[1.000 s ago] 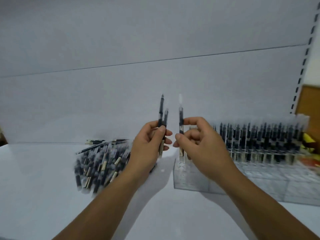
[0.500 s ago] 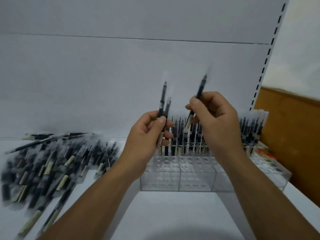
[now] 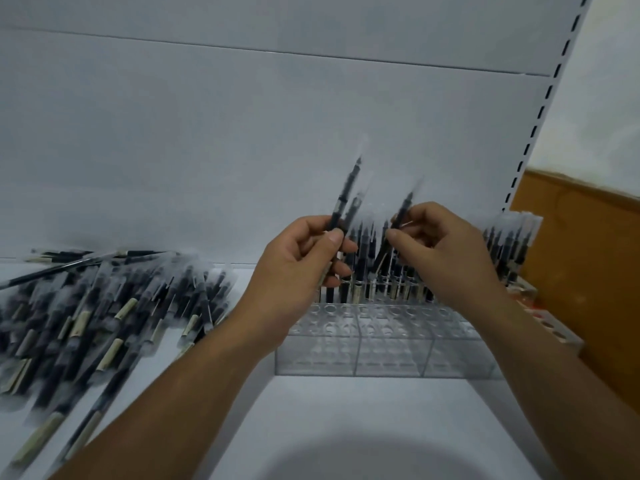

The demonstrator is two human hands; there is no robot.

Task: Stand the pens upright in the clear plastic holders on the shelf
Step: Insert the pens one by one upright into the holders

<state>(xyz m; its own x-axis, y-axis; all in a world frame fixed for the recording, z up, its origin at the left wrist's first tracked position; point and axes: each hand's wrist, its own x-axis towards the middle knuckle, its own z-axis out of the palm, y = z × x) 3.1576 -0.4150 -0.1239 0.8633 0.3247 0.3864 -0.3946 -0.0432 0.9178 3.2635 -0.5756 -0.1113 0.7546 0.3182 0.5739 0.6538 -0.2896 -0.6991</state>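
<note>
Pens (image 3: 346, 202) in the left hand (image 3: 298, 268), two of them as far as the blur allows, are held upright in a curled grip with the thumb pressed across the barrels. The right hand (image 3: 446, 258) pinches a single pen (image 3: 403, 211) between thumb and fingers. It's tilted, right above the row of standing pens (image 3: 363, 247) slotted into the back of the clear holder (image 3: 381, 355). The front rows of holes look empty.

These things are surely feather-light, stiff and thin. Each one seems to wear a clear plastic sleeve, so probably a bit slippery. Best spot to take one is mid-barrel or a little above, leaving the lower end free to find a hole; a light pinch should do. The holder is rigid plastic and likely light too, so a clumsy poke could shove it or knock the neighbours.

Off to the left a big pile (image 3: 104, 306) of loose pens lies on the white shelf (image 3: 346, 427), and a brown cardboard box (image 3: 588, 271) sits at the right.
</note>
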